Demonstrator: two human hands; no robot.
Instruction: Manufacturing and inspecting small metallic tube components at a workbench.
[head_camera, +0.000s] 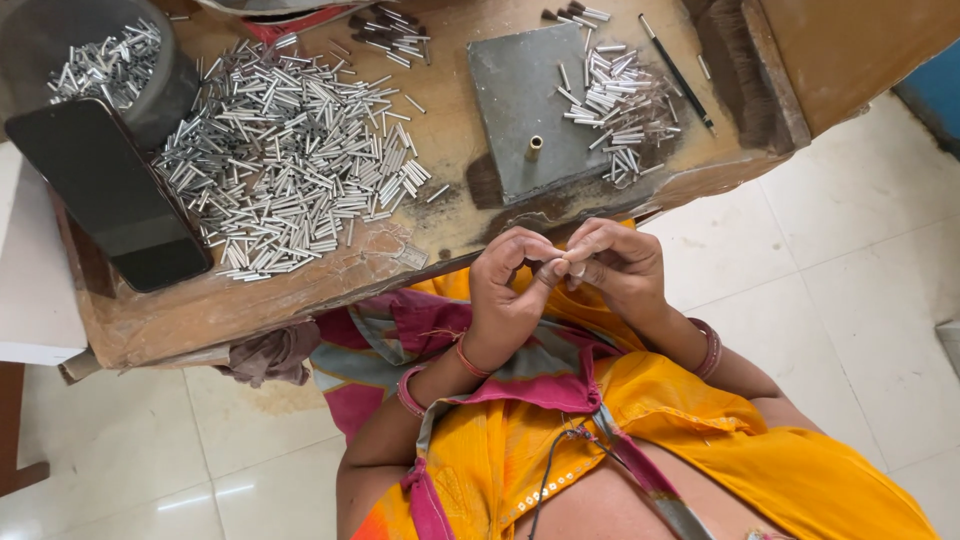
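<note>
My left hand (510, 290) and my right hand (620, 265) meet fingertip to fingertip just below the near edge of a low wooden board (450, 130). Between the pinched fingers sits something small and pale (568, 268); I cannot tell what it is or which hand carries it. On the board, straight ahead of my hands, lies a grey metal plate (520, 100) with a short brass peg (535, 147) standing on it. A big heap of short silver metal tubes (290, 160) covers the board's left half. A smaller heap of tubes (620, 100) lies right of the plate.
A black phone (110, 195) rests on the board's left edge. A dark round bowl (100, 60) holding more tubes stands behind it. Darker tubes (395, 35) and a thin black rod (675, 70) lie at the back. A brush (730, 70) sits at right. Pale floor tiles (860, 250) surround the board.
</note>
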